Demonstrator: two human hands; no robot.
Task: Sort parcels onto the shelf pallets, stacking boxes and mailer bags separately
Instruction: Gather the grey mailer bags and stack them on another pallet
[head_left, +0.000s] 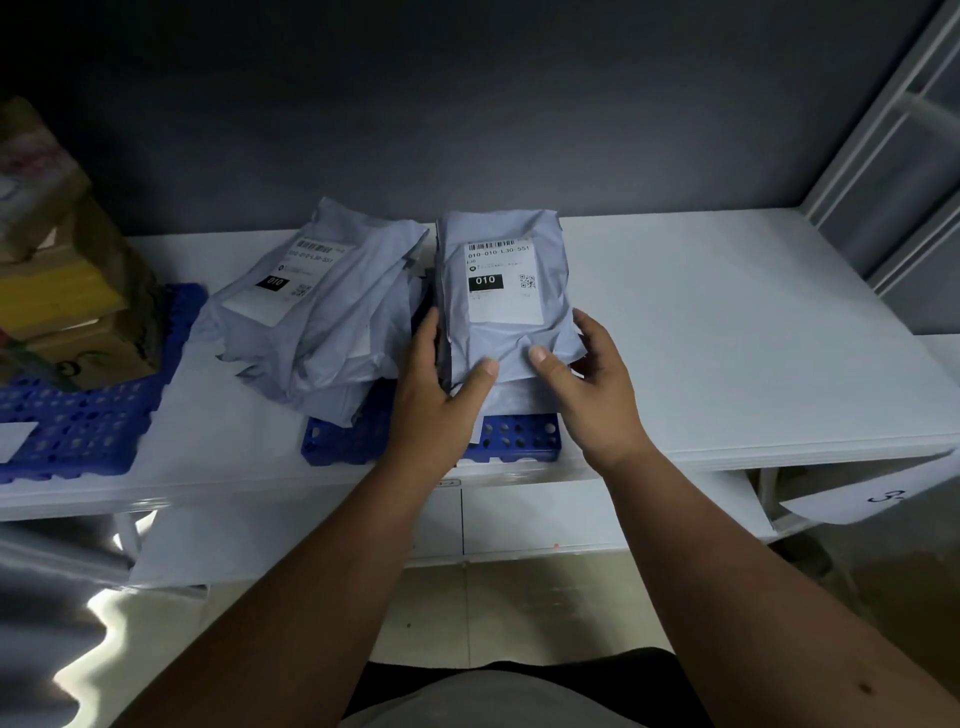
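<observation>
Grey plastic mailer bag with a white printed label (506, 291) sits topmost on a stack of similar bags, over the blue perforated plastic pallet (519, 439) at the middle of the white shelf (727, 322). Head view: both forearms reach forward from the lower frame. The left hand (439, 384) clasps the bag's left near edge, thumb laid on its top face, fingers curled down the side and partly out of sight. The right hand (592, 379) clasps the right near corner, thumb on top, remaining fingers wrapped behind the bag's edge. Both hands are closed on this bag; whether it is lifted clear or resting on the stack below cannot be determined. A second slumped pile of grey mailer bags (322, 312) lies just beside it to the left, apparently on the same pallet. Brown cardboard boxes (67, 291) stand stacked on a separate blue pallet (78, 426) at far left, cut off by the frame edge and blurred. Label text is only partly legible. A white tag (878, 493) hangs at the shelf front, its marking cropped.
</observation>
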